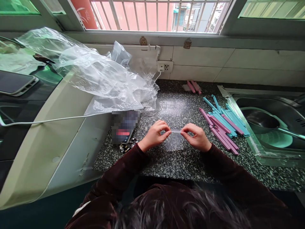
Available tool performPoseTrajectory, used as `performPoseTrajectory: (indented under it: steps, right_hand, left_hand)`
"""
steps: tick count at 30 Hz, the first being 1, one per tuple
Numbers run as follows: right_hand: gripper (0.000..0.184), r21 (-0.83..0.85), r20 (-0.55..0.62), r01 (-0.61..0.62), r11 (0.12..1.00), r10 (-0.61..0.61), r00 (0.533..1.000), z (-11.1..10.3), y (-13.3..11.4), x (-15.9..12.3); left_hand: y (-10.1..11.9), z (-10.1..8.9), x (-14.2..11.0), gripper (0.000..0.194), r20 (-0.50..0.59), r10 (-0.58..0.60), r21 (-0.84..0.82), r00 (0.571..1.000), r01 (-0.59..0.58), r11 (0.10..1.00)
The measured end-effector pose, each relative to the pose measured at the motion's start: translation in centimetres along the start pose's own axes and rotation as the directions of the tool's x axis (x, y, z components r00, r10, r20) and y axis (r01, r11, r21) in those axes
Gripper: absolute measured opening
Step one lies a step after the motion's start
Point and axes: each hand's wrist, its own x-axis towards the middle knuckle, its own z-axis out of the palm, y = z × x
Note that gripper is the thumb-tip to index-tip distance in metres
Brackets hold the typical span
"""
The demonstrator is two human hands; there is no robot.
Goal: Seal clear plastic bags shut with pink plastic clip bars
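A small clear plastic bag [175,141] hangs in front of me over the speckled countertop [157,163]. My left hand [156,135] pinches the left end of its top edge between thumb and fingertips. At the right end, my right hand [196,136] grips the same edge in a like pinch, so the edge is stretched straight between them. To the right of my right hand lies a loose pile of pink plastic clips [221,136] and blue plastic clips [214,103], long and narrow.
A phone [127,130] lies left of my hands, with small dark and light bits beside it. Large crumpled clear plastic [100,76] spreads at the back left, crossed by a white cable [59,118]. More pink clips [194,86] sit by the wall. A sink [258,149] holding a pan is at right.
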Motion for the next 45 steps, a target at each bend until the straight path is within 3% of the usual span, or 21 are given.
performPoseTrajectory:
  steps: [17, 30, 35, 45]
  right_hand:
    - [0.012, 0.031, -0.026, -0.014, 0.999, 0.015, 1.0, 0.23, 0.04, -0.03]
    - [0.015, 0.076, -0.117, -0.074, 0.994, 0.083, 0.99, -0.13, -0.29, 0.12]
    - [0.014, 0.052, -0.096, -0.098, 0.994, 0.103, 0.99, -0.17, -0.23, 0.2]
    - [0.012, 0.009, -0.036, -0.036, 0.999, 0.036, 0.999, -0.18, -0.31, 0.26]
  left_hand:
    - [0.12, -0.11, 0.0, 0.013, 0.052, -0.072, -0.064, 0.996, 0.075, 0.995]
    - [-0.19, -0.31, 0.08, 0.015, 0.111, -0.308, -0.28, 0.945, 0.327, 0.903]
    - [-0.07, -0.3, 0.1, 0.015, 0.049, -0.245, -0.225, 0.968, 0.249, 0.942]
    - [0.18, -0.35, -0.01, 0.012, 0.072, -0.153, -0.171, 0.986, 0.164, 0.972]
